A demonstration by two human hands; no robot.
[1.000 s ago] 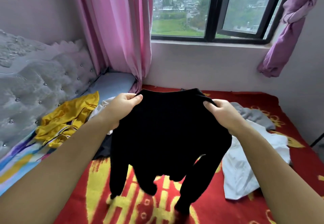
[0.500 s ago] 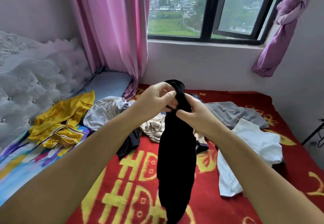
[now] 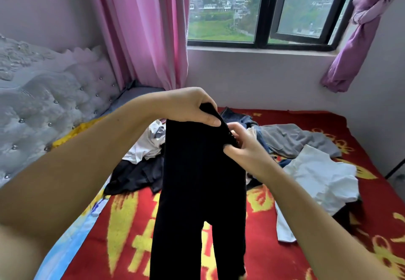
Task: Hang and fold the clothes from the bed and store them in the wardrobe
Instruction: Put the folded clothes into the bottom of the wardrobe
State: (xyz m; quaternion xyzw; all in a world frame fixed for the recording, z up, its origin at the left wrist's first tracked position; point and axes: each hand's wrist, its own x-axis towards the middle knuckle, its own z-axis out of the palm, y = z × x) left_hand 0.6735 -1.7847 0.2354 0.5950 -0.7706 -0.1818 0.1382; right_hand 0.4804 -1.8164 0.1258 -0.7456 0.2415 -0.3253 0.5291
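Both forearms raised over the bed [image 3: 306, 264]. Left hand [image 3: 188, 106] grips the top edge of the black garment [image 3: 197, 181], thumb pressed across the front. Right hand [image 3: 243, 146] pinches its right edge just below. Garment hangs folded lengthwise (two dangling ends) above the red blanket.
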